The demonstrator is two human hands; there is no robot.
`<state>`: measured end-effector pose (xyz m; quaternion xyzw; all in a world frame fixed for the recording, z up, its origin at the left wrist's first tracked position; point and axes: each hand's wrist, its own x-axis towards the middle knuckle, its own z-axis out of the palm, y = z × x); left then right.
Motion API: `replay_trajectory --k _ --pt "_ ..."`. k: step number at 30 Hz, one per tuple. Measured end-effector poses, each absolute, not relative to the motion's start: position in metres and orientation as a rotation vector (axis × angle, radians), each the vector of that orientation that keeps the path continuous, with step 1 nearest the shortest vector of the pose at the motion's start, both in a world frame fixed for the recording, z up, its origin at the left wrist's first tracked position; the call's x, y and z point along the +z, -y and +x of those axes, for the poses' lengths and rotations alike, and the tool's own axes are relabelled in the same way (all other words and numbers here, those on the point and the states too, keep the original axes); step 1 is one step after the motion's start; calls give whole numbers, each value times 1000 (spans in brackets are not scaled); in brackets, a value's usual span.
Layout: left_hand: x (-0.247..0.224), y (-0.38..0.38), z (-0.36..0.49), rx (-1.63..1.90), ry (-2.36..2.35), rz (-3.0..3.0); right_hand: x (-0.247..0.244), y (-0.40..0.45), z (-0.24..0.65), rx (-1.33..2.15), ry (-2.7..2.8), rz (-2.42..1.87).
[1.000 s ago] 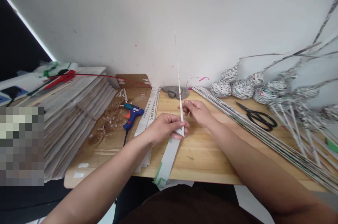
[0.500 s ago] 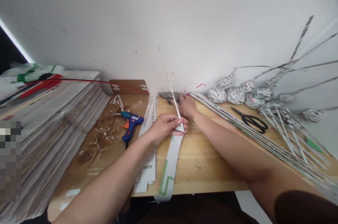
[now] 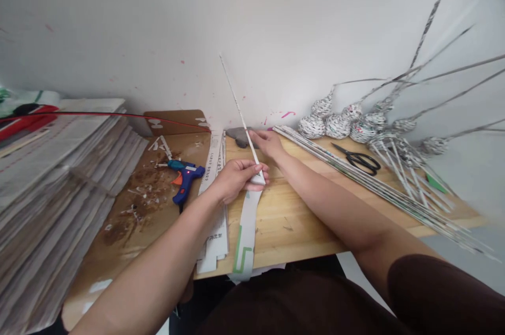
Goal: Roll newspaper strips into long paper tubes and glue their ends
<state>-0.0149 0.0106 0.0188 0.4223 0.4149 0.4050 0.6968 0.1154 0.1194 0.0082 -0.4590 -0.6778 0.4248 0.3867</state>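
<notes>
Pinched in my left hand (image 3: 240, 180) is the wide lower end of a thin rolled paper tube (image 3: 236, 97), which slants up and away towards the wall. From that end an unrolled newspaper strip (image 3: 248, 224) with green print hangs down over the front edge of the table. Higher on the tube, the fingertips of my right hand (image 3: 268, 144) are closed around it. A grey cloth-like item (image 3: 235, 135) lies behind the tube, partly covered by it and the hand.
Left are cut newspaper strips (image 3: 213, 188), a blue glue gun (image 3: 185, 182) on stained cardboard (image 3: 153, 219), and a tall newspaper stack (image 3: 74, 182). Right are a bundle of paper tubes (image 3: 339, 166), black scissors (image 3: 359, 160) and several woven paper balls (image 3: 337, 125) with long stems.
My right hand, blurred beside the grey item before, is now closed on the tube. The whole view has shifted, and the left hand keeps its pinch.
</notes>
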Motion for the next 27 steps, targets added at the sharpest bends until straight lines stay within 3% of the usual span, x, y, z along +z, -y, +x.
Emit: replay_trajectory --k 6,27 --pt "15 -6 -10 839 -896 1031 26 -74 144 1884 1686 -773" --pt "8 3 -4 679 -966 1075 19 -73 156 1829 1638 -755"
